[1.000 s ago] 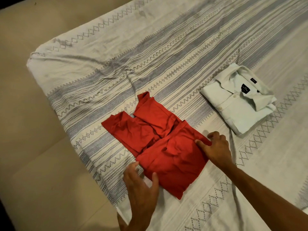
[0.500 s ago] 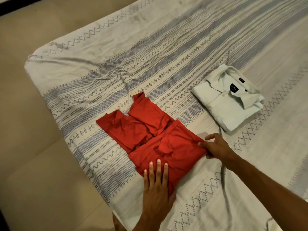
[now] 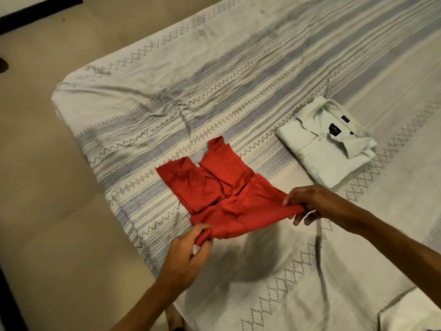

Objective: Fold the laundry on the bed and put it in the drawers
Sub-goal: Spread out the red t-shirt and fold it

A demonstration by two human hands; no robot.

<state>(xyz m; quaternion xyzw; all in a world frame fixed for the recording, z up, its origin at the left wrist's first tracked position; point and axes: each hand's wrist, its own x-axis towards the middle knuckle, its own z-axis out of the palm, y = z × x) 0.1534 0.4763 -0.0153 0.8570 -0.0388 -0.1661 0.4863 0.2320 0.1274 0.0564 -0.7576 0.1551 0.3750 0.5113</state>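
Both hands [image 3: 188, 249] [image 3: 307, 204] now gripping red shirt's [image 3: 229, 194] near edge, lifted off bed.

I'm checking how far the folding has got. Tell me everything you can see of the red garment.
The red garment is plain, thin-looking cloth, partly folded, with its sleeves or straps turned inward at the far end. It lies on the patterned bedsheet near the bed's edge. Its near edge is lifted off the sheet: the left hand grips one corner and the right hand pinches the other. Nothing else touches it.
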